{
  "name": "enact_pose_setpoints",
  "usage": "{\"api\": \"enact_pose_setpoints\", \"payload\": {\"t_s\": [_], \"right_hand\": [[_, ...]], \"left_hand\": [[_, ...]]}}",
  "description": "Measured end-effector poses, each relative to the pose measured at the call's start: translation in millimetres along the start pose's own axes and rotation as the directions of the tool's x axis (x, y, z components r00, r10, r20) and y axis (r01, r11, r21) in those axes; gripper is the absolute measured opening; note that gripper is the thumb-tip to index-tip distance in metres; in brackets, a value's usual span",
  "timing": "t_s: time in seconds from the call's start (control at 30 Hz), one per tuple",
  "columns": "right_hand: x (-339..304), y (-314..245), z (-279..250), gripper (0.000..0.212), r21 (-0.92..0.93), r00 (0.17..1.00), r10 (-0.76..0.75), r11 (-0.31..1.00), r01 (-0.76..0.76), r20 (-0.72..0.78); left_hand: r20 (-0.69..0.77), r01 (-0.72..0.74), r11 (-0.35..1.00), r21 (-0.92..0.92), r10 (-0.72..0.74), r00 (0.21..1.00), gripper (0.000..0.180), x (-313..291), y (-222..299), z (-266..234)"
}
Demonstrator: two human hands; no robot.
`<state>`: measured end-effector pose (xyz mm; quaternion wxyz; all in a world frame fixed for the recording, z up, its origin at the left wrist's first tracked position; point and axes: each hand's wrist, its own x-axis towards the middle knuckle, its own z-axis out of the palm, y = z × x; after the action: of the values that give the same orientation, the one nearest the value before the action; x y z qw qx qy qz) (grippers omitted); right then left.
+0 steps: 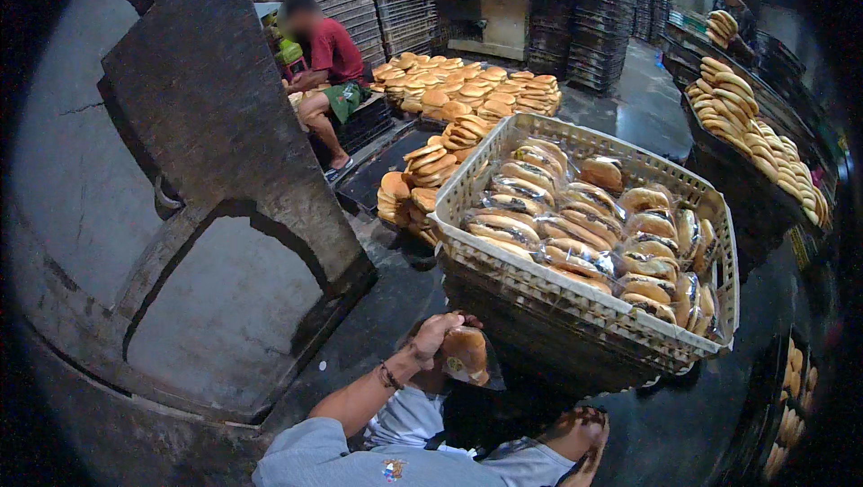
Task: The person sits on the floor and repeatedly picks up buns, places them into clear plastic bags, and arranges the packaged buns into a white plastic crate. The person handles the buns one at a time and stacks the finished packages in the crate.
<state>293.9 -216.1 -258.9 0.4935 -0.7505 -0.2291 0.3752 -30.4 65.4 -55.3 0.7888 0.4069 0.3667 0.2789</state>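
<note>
My left hand [435, 336] is closed on the top of a bun in a clear plastic bag [466, 357], held up in front of my lap. The bun is round and golden brown, and loose plastic hangs below it. Just beyond it stands a white plastic crate [575, 312], perforated along its walls. Rows of filled buns in clear bags [575, 226] lie inside, most on edge, with a dark filling showing between the halves. My right hand does not show in the picture.
Unbagged buns [476, 87] cover trays beyond the crate, and more [755, 127] are piled at the right. A person in a red shirt [338, 46] sits at the far left. Stacked crates [337, 1] stand behind. A dark panel [216, 127] rises at my left.
</note>
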Motion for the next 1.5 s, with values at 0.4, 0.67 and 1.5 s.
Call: {"api": "enact_pose_setpoints", "payload": {"t_s": [0.4, 0.67, 1.5], "right_hand": [[-34.6, 141.2, -8.4, 0.034, -0.076, 0.97, 0.144, 0.984, -0.161, -0.194], [-84.9, 195.3, -10.7, 0.023, 0.182, 0.874, 0.243, 0.966, -0.181, -0.42], [-17.6, 180.5, -18.4, 0.056, -0.088, 0.688, 0.661, 0.699, -0.71, -0.299]], "left_hand": [[0.203, 0.1, 0.96, -0.263, -0.046, 0.978, 0.04, 38.9, -16.1, -15.7], [0.185, 0.008, 0.972, -0.234, 0.036, 0.982, 0.059, 41.5, -11.8, -25.4], [0.405, -0.134, 0.973, -0.186, 0.201, 0.892, 0.05, 40.5, -13.8, -110.0]]}}
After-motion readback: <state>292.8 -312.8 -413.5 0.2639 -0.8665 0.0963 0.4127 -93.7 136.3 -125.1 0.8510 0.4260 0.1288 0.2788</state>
